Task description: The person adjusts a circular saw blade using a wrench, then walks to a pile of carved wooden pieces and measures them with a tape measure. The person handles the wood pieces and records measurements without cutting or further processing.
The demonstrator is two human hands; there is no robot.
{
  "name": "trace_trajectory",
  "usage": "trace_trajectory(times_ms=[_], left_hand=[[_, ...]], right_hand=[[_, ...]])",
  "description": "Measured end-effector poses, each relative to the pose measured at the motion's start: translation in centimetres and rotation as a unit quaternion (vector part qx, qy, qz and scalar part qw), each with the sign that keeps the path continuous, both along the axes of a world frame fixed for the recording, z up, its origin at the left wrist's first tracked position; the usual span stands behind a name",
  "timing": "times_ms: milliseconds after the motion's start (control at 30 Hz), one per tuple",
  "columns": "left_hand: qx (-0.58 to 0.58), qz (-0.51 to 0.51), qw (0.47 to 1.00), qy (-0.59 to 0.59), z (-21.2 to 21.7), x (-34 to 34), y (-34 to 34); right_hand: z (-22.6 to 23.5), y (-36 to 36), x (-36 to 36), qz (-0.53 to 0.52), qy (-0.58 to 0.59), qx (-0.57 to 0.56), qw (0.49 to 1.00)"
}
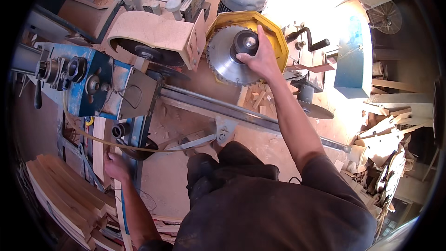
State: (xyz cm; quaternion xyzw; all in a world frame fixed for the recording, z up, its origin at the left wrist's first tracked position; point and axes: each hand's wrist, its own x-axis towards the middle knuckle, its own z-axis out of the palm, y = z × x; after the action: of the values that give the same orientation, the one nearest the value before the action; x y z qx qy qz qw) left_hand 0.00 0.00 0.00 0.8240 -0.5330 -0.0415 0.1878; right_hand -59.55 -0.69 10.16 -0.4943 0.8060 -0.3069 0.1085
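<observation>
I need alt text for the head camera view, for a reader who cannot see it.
Seen from above in a dusty wood workshop, the person's right hand grips the black hub of a round toothed steel saw blade in a yellow guard, while the left hand rests beside pale stacked wooden slats.

My right hand (260, 58) covers part of the saw blade (227, 62); beyond it glare washes out detail. My left hand (116, 166) hides its fingertips behind a wooden strip (118, 195).
</observation>
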Motion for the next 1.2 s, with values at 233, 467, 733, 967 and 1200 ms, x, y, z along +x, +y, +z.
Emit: trace_trajectory(times_ms=[233,467,733,967,1200], left_hand=[[0.028,-0.005,1.000,0.007,2.4,-1.7,1.8],[0.014,-0.020,1.000,0.012,2.2,-0.8,1.9],[0.020,-0.015,1.000,0.016,2.8,-1.0,2.0],[0.017,-0.010,1.000,0.006,2.4,-1.2,1.9],[0.023,0.000,1.000,0.002,3.2,-1.9,2.0]], right_hand=[[-0.3,1.2,2.7,-0.077,0.088,-0.028,0.993],[-0.4,1.9,-3.0,0.066,-0.170,-0.015,0.983],[-0.1,0.7,2.0,-0.027,0.100,0.028,0.994],[-0.2,1.2,-0.4,0.053,0.058,-0.015,0.997],[1.8,-1.2,1.1,0.074,0.129,0.126,0.981]])
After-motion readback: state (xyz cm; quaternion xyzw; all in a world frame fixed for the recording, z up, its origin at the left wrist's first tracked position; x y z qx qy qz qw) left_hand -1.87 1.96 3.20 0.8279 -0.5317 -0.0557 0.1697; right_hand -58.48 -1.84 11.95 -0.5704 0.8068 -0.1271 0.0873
